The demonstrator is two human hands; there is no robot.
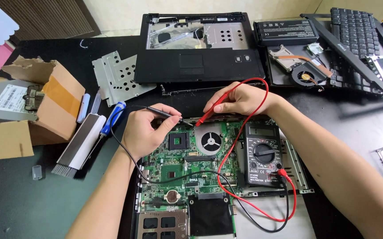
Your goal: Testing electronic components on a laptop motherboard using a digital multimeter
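On the bench's left, a torn cardboard box (45, 102) and a blue screwdriver (113, 117). The left hand (145, 130) grips a black probe (165, 112), the right hand (240, 99) a red probe (209, 113); both tips meet the green motherboard's (178, 168) far edge. Just right, touching it, a black multimeter (264, 152).
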